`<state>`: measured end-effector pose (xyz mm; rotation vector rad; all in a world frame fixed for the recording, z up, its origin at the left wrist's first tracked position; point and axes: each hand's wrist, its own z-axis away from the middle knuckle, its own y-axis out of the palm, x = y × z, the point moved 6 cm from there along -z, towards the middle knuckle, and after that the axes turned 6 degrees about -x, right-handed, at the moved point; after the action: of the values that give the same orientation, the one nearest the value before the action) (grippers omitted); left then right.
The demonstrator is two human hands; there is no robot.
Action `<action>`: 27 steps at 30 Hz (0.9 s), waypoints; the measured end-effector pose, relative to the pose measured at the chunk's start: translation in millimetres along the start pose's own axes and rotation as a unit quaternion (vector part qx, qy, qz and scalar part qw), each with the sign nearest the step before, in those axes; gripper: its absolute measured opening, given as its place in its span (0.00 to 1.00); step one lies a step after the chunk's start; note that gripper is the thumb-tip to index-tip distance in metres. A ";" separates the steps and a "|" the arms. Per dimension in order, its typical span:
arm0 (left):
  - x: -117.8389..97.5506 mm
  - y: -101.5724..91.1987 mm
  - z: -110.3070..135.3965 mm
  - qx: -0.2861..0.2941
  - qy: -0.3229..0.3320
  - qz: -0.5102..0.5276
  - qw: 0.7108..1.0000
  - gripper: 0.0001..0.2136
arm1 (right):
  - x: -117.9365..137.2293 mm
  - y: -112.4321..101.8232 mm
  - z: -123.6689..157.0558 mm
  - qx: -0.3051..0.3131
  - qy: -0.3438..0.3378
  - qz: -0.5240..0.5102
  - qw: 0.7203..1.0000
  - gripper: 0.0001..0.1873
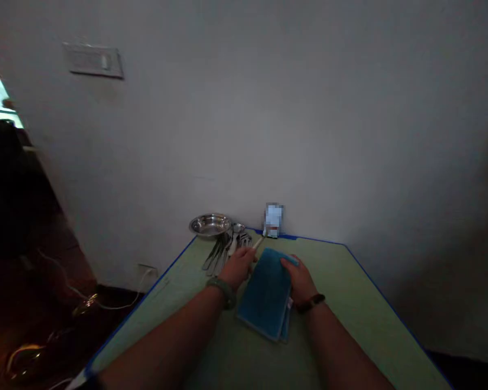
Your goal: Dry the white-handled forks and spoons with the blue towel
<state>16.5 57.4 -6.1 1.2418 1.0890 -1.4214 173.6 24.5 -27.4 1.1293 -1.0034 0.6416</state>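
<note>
My left hand (239, 266) is closed around a slim, light piece of cutlery (261, 240), which points up and away to the right. Its far end is too blurred to tell a spoon from a fork. A folded blue cloth (267, 295) hangs from my right hand (300, 277), pinched near its upper right corner with the thumb on top. The cloth's left edge comes close to my left fingers. Just beyond my left hand lies a spread of metal cutlery (216, 253), several pieces with handles toward me. A shiny steel bowl (210, 224) stands behind them.
A green table with blue edging (333, 292) stands against a grey wall (293, 119). A blurred-out upright phone-like object (274, 218) leans at the wall. To the left are a wall switch plate (93, 60) and a socket with a white cable (147, 270).
</note>
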 end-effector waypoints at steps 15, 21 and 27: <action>47.1 26.8 20.3 0.064 0.000 0.074 0.995 0.14 | -35.4 30.8 30.0 0.129 0.144 -0.142 0.971 0.25; 51.6 33.8 19.5 0.056 -0.040 0.114 0.991 0.12 | -55.3 20.8 30.8 0.076 0.173 -0.104 0.976 0.19; 49.6 27.1 18.7 0.010 0.004 0.002 1.000 0.11 | -66.9 21.1 27.9 0.104 0.155 -0.096 0.978 0.16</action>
<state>36.9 29.8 -54.8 1.2635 1.0796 -1.4289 117.7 9.2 -75.7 1.2450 -0.5619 0.7508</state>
